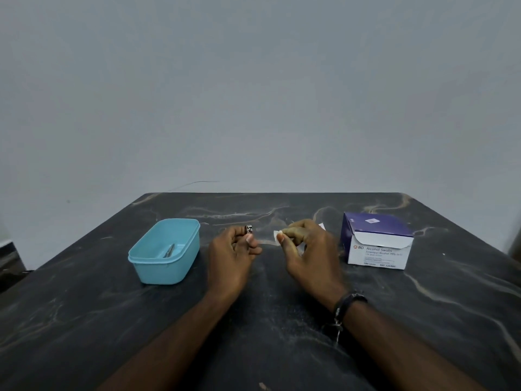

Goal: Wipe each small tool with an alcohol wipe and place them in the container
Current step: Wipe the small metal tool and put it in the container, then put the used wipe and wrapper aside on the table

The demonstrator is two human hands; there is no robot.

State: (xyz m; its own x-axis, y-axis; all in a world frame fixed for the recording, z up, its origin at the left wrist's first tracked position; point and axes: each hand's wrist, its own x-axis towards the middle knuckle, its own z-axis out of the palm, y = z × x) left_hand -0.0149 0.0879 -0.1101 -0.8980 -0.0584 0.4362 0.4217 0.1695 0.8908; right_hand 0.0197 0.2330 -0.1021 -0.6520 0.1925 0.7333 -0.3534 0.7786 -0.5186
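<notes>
My left hand (232,255) grips a small shiny metal tool (248,229), whose tip sticks up above my fingers. My right hand (307,249) pinches a small white alcohol wipe (277,236) between thumb and fingers, a short gap to the right of the tool. The two hands are held apart above the table's middle. A light blue plastic container (158,266) stands to the left of my left hand. Inside it lies a slim metal tool (169,250), perhaps tweezers.
A purple and white box of alcohol swabs (376,241) stands open at the right. A bit of white wrapper (321,227) shows behind my right hand. The dark marbled table (267,328) ends at a plain grey wall.
</notes>
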